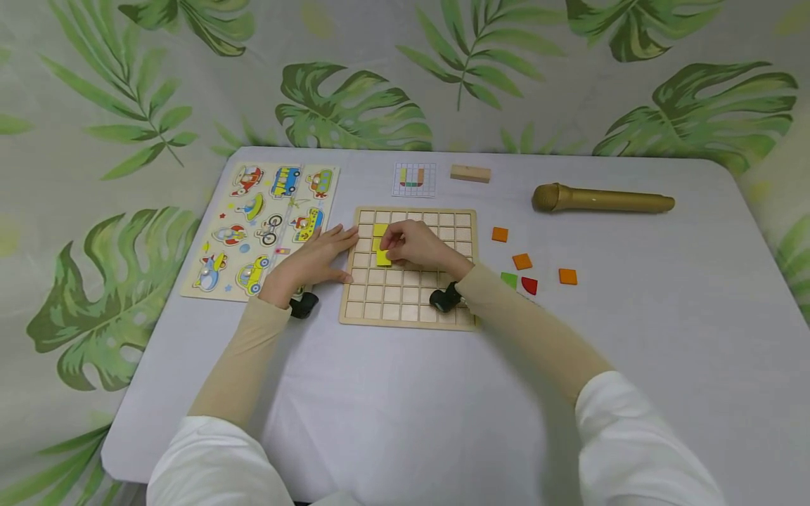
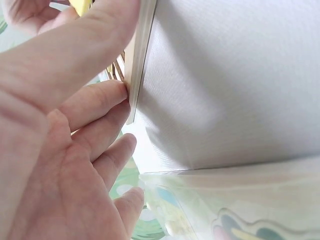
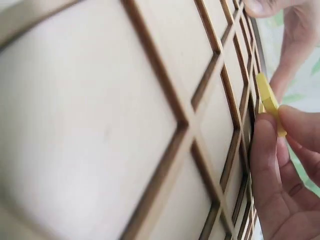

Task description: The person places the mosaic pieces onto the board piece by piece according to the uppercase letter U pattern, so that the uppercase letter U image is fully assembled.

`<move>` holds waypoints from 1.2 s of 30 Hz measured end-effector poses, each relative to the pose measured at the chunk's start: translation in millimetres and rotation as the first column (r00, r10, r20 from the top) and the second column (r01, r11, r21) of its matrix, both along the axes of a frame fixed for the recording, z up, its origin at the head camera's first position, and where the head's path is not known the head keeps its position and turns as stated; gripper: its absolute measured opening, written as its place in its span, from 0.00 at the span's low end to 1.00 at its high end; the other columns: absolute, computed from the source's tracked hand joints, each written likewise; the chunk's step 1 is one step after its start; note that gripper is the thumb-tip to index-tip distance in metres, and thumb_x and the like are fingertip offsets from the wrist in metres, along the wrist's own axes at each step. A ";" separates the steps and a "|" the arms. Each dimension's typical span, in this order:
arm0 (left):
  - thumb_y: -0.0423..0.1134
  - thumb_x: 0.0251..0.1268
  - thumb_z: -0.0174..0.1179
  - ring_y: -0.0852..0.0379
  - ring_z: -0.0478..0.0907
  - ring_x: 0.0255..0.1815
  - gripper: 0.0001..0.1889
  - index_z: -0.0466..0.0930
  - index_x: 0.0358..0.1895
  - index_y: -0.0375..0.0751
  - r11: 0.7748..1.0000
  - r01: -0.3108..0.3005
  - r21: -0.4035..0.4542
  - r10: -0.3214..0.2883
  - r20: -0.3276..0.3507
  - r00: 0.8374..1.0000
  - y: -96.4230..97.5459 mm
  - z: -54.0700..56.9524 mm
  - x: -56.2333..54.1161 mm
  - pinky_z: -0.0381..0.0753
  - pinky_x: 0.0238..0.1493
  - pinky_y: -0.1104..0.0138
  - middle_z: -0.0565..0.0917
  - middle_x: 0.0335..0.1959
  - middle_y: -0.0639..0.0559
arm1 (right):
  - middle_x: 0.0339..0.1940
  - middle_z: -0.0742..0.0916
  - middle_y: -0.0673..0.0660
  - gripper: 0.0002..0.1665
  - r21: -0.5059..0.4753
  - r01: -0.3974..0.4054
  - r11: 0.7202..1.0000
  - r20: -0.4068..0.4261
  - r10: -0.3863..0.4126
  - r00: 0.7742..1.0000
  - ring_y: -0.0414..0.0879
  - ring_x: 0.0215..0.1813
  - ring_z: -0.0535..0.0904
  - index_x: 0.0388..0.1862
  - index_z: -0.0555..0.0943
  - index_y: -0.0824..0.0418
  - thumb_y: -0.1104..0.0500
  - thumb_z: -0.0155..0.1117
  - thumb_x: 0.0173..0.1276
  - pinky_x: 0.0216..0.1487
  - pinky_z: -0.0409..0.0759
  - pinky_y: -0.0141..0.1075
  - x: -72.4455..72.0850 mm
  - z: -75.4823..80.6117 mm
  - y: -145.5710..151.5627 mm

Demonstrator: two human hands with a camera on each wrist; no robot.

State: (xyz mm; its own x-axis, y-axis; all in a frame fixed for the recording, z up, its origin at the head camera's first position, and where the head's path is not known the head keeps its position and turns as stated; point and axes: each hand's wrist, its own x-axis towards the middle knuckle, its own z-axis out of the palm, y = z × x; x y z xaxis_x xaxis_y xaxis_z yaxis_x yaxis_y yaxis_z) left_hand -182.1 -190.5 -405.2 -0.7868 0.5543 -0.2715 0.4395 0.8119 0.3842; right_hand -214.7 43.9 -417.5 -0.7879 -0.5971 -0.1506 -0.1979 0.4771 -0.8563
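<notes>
A wooden grid board lies on the table in the head view. My right hand pinches a yellow square tile between thumb and finger over the board's left part. In the right wrist view, that yellow tile stands tilted in the fingertips against the grid. Just beyond it, more yellow shows in the same column, partly covered by the fingers. My left hand has its fingers extended, and its thumb and fingertips touch the board's left edge. The left wrist view shows this contact up close.
Left of the board lies a vehicle puzzle, partly under the left hand. A pattern card and a wooden block are behind. To the right are orange tiles, a green tile, a red piece and a gold microphone.
</notes>
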 end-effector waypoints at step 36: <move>0.46 0.55 0.69 0.41 0.41 0.76 0.46 0.54 0.73 0.32 1.000 0.010 -0.002 -0.010 -0.014 1.000 -1.8 -4.3 -0.4 0.32 0.71 0.45 0.50 0.76 0.45 | 0.37 0.82 0.61 0.08 -0.050 0.070 0.996 -0.010 -0.071 0.997 0.51 0.35 0.79 0.41 0.81 0.69 0.66 0.64 0.64 0.37 0.77 0.35 2.0 11.6 74.2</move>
